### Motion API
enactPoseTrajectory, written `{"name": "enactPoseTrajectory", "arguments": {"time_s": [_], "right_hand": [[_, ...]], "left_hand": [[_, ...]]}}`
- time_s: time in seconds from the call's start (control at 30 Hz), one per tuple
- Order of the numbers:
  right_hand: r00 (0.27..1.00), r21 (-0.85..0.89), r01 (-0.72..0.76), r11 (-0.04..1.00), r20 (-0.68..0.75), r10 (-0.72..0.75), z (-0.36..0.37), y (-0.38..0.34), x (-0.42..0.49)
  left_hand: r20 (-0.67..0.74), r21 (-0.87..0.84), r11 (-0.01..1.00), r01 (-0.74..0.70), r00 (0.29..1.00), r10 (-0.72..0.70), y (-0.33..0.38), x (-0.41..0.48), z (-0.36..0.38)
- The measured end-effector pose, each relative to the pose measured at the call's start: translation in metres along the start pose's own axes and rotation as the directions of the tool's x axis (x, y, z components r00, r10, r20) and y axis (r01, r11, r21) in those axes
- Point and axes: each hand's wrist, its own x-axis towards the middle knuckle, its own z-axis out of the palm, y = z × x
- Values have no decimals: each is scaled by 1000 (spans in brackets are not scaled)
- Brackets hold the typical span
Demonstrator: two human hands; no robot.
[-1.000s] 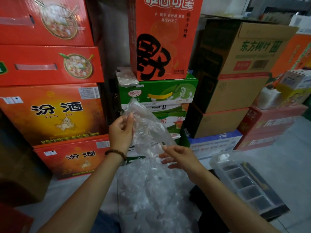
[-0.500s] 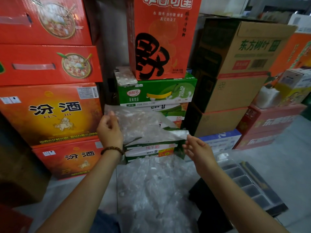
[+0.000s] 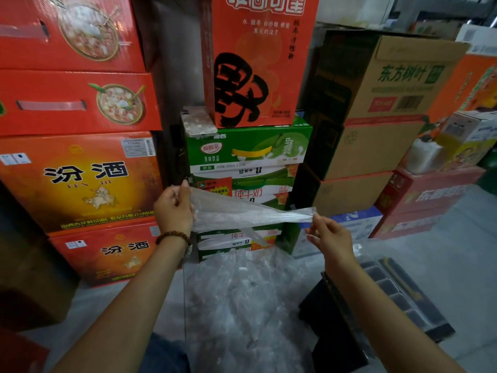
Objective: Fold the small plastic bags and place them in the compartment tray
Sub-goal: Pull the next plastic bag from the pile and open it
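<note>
Crosswise, plastic bag taut between left hand and right hand.

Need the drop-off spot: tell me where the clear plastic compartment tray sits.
In the head view, the clear plastic compartment tray lies low on the right, on the grey floor beyond the right forearm, right of the pile of clear plastic bags.

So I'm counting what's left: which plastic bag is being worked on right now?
The clear bag stretched taut in the air between the left hand and right hand. The other bags lie crumpled in a pile below, untouched.
</note>
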Motion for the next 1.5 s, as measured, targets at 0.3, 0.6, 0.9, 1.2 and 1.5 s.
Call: {"name": "enactPoseTrajectory", "arguments": {"time_s": [0.3, 0.6, 0.9, 1.2, 1.5], "right_hand": [[994, -312, 36, 949, 111, -1, -11, -3, 3], [672, -231, 86, 969, 731, 115, -3, 0, -8], [873, 51, 10, 999, 486, -34, 3, -15, -11], [938, -57, 244, 968, 267, -220, 10, -16, -18], [911, -94, 297, 950, 327, -253, 10, -20, -25]], "left_hand": [[470, 156, 985, -70, 882, -12, 13, -13, 4], [919, 300, 949, 97, 237, -315, 39, -45, 13], [760, 28, 747, 664, 472, -447, 23, -24, 13], [473, -27, 925, 380, 820, -323, 12, -35, 25], [401, -49, 979, 198, 902, -163, 22, -41, 28]]}}
